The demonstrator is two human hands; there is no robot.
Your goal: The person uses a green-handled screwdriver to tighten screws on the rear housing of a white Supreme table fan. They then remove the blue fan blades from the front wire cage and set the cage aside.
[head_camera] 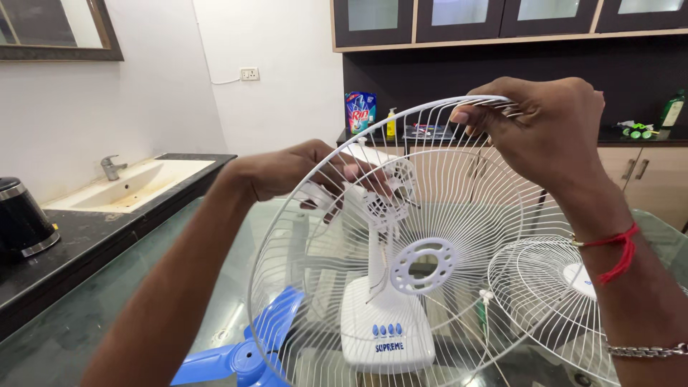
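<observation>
A home kitchen or pantry corner: at nine o'clock a black stone counter carries a sunken sink point(132, 185) with a steel tap point(111, 167) and a black kettle point(21, 222); at twelve o'clock dark wall cabinets point(466, 18) with frosted glass doors hang above a detergent pouch point(360, 112) and yellow bottle point(391, 123); a glass tabletop point(64, 337) fills six o'clock

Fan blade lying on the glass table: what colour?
Blue fan blade, clearest in the head view.
</observation>
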